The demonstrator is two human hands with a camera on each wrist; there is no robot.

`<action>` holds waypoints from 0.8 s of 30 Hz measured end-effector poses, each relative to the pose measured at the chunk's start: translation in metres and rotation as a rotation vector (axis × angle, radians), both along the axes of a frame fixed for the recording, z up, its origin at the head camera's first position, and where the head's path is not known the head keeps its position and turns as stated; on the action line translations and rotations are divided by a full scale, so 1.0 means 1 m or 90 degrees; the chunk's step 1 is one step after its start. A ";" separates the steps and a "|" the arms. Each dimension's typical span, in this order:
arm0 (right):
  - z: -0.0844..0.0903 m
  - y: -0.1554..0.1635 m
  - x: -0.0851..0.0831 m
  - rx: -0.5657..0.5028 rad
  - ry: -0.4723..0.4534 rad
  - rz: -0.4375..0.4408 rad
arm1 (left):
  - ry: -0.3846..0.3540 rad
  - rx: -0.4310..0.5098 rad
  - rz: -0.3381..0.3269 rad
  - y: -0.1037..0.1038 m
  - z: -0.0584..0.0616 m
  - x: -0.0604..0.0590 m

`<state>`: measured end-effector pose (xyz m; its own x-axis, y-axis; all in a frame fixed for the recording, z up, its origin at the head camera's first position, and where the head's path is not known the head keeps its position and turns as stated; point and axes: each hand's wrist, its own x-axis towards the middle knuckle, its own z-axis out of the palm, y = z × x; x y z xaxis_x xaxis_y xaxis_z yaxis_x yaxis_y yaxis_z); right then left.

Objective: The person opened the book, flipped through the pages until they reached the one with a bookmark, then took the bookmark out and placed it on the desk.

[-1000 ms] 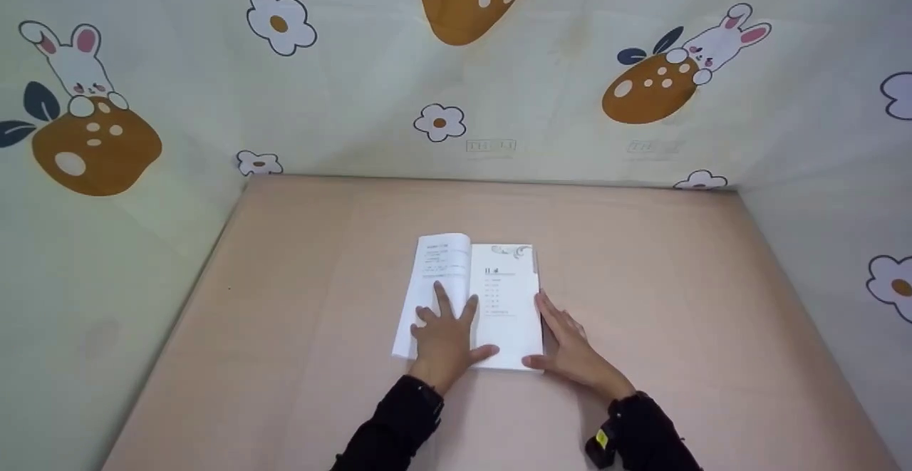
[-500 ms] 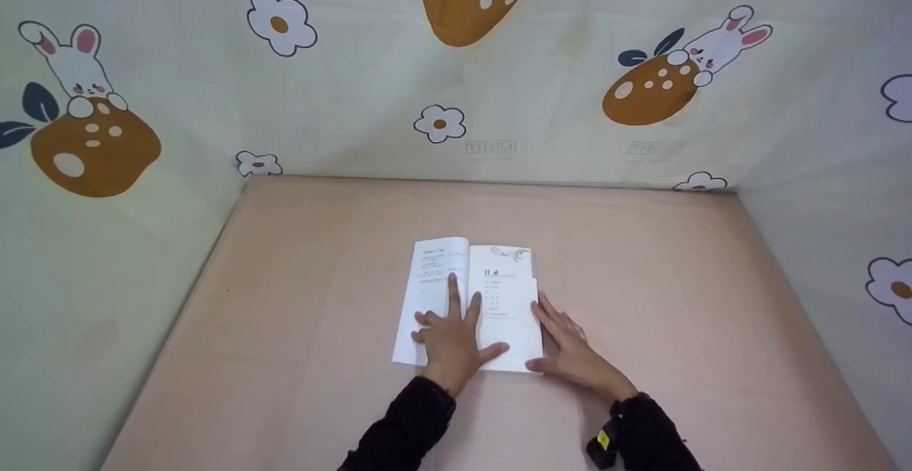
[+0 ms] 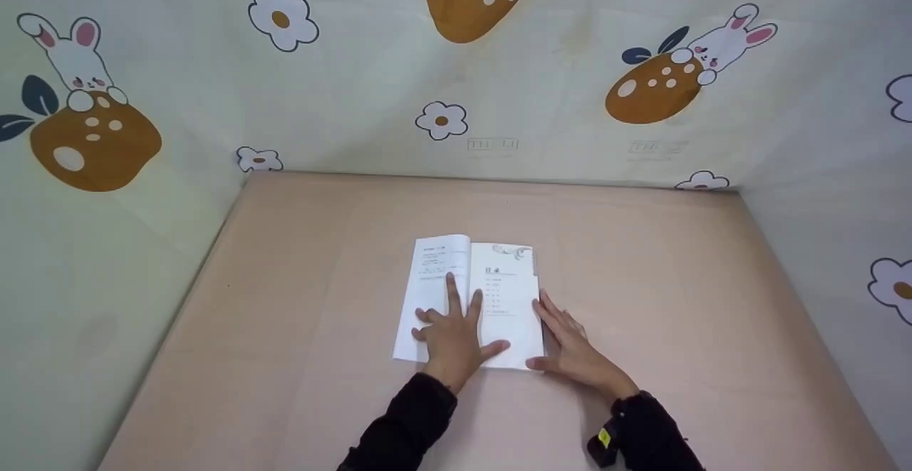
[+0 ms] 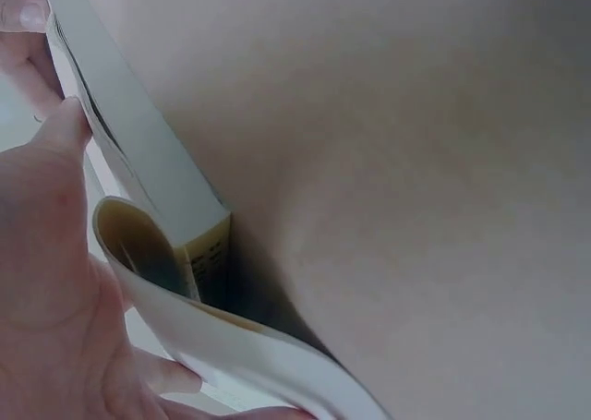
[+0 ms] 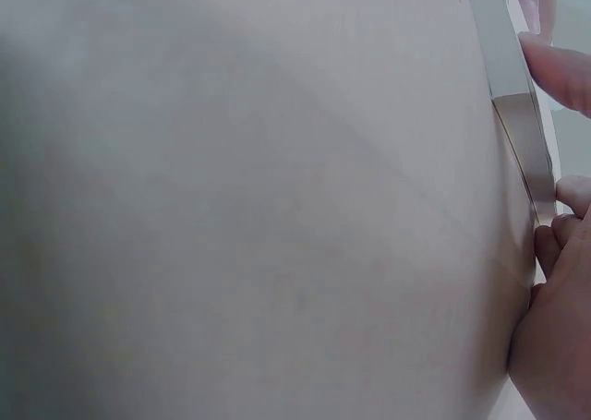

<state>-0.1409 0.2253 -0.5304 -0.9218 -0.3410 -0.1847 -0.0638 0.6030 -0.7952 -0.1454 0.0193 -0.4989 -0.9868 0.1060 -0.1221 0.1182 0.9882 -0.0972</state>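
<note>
A book [image 3: 509,335] lies spread on the table, its thin left leaf [image 3: 427,296] curving up from the spine and its thick right side showing a printed list under a leafy ornament. My left hand [image 3: 452,339] rests across the fold with fingers spread, the thumb on the right page. The left wrist view shows this palm [image 4: 46,282] above the page block [image 4: 138,125] and a curled cover or leaf [image 4: 249,351]. Along the right edge lie the fingers of my right hand [image 3: 581,360], its thumb on the lower right corner. In the right wrist view, its thumb [image 5: 561,74] touches the page edge.
A pinkish-beige tabletop [image 3: 299,264] surrounds the book. Pale fabric walls [image 3: 356,100] printed with rabbits, flowers and brown fruit stand at the back and both sides. A black device with a yellow mark [image 3: 602,446] sits at the right wrist.
My left hand has slid slightly right along the fold, its middle finger nearer the spine. The left leaf has settled a little lower and flatter. The right hand has barely moved.
</note>
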 end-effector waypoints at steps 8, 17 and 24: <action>-0.003 -0.001 0.000 -0.008 0.013 -0.010 | 0.001 0.007 0.000 0.000 0.000 0.002; -0.004 -0.004 -0.001 0.014 0.058 -0.027 | 0.021 0.010 -0.019 -0.002 0.002 0.000; -0.005 -0.006 0.001 0.023 0.056 -0.051 | 0.015 0.046 -0.038 -0.008 0.003 0.000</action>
<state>-0.1394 0.2192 -0.5356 -0.9589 -0.2603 -0.1130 -0.0828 0.6376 -0.7659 -0.1449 0.0114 -0.4954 -0.9811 0.1719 -0.0887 0.1751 0.9841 -0.0298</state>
